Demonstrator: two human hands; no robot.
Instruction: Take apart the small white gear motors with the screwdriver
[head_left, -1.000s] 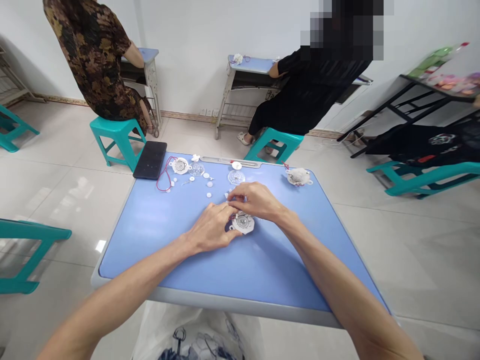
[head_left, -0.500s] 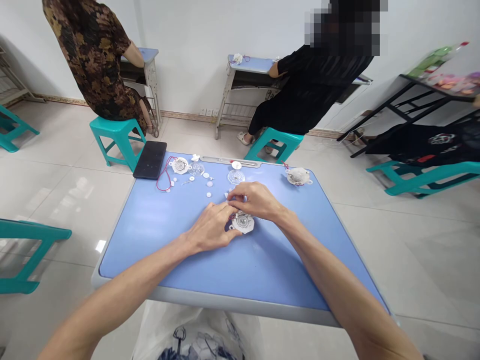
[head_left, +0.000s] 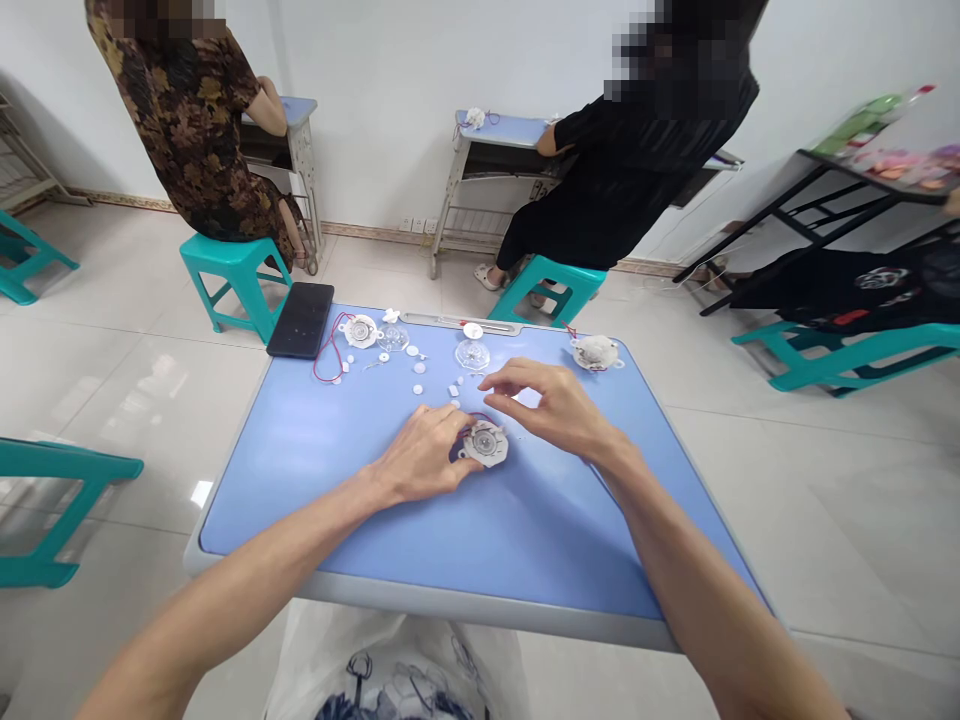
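Observation:
Between the thumb and fingers of my left hand (head_left: 424, 455) is a white octagonal plastic housing (head_left: 486, 444) with a round clear centre and a red wire at its top. It rests on the blue desktop, its face turned up. My right hand (head_left: 551, 405) hovers just above and to the right of it, thumb and index finger apart, with nothing visible between them. Beyond the hands lie several small white plastic pieces (head_left: 454, 390) and a clear octagonal part (head_left: 472, 354) with a white round piece (head_left: 472, 330) behind it.
A similar white housing (head_left: 361, 331) with a red wire lies at the far left, near a black phone (head_left: 301, 320). Another white assembly (head_left: 597, 352) sits at the far right of the desk (head_left: 337, 530). Two people sit on green stools (head_left: 229, 262) ahead, at other desks.
My right hand has drawn back to the right from the housing, and its thumb and index finger have parted. The left hand keeps its hold in the same place.

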